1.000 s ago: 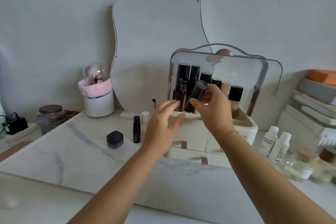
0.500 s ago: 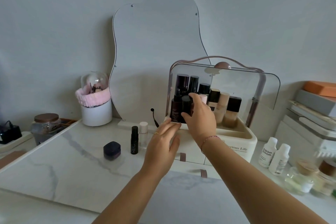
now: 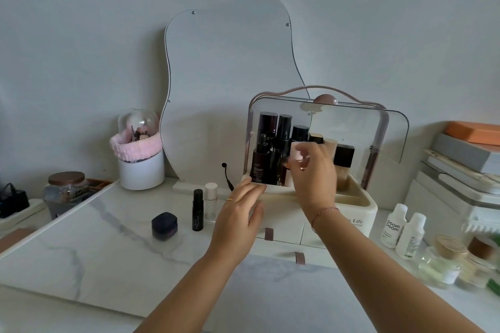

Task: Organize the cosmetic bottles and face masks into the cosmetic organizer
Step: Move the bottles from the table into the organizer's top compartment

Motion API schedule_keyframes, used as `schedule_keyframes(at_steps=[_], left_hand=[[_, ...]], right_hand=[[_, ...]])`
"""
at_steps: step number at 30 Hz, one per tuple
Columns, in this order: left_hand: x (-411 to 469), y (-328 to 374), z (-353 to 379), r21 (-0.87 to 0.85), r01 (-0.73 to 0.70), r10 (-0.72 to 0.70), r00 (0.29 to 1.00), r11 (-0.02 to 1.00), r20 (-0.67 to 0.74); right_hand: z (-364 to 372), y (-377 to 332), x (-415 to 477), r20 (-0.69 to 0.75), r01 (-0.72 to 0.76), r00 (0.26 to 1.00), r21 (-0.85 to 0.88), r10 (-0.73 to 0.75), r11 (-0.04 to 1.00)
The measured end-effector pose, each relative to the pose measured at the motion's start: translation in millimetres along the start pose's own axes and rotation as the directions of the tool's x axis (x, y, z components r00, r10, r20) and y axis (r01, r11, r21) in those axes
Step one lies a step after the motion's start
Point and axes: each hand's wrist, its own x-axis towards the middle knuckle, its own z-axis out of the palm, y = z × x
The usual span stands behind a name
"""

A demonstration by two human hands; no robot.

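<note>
- Cosmetic organizer [image 3: 359,208]: a cream box at the back of the table [image 3: 94,251], right of centre and near the wall. Its clear lid [image 3: 351,127] is raised. The word "Life" can be read on the front right; the letters before it are hidden by the right forearm.
- Dark bottles stand upright in the organizer's left part. A dropper bottle [image 3: 261,162] is at the front; its small label print is not legible.
- On the front, two brown pull tabs mark the drawers.
- Right hand [image 3: 315,173]: reaches over the organizer's front rim, fingers curled, pinching a pale pink container [image 3: 297,153] beside the dark bottles. A thin bracelet sits on the wrist.
- Left hand [image 3: 238,213]: fingers straight and close together, tips touching the organizer's front left corner, with a ring on one finger.
- White bottle [image 3: 392,226] by the table's right edge reads "poom poom"; a second white bottle [image 3: 411,235] touches it.
- Slim black bottle [image 3: 197,209], left of the organizer, carries vertical lettering that I cannot read surely. A white-capped clear bottle [image 3: 211,201] stands just behind it, and a dark jar [image 3: 164,224] sits further left.
- Wavy mirror [image 3: 230,89] leans against the wall behind.
</note>
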Motion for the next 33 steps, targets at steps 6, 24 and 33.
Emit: schedule_keyframes(at_steps=[6,24,33], left_hand=[[0.1,-1.8,3.3,-0.007,-0.015,0.015,1.0,1.0,-0.022],[-0.9,-0.3,4.6,-0.011,0.005,-0.005,1.0,1.0,-0.011],[-2.4,-0.7,5.8,-0.004,0.0,0.0,1.0,1.0,-0.023]], right_hand=[[-7.7,18.9,9.0,0.36,-0.263,0.885,-0.135,0.294,0.955],[7.2,-7.6,-0.4,0.144,-0.006,0.989,-0.262,0.045,0.965],[7.3,-15.1,10.7,0.192,-0.086,0.969,-0.337,0.158,0.937]])
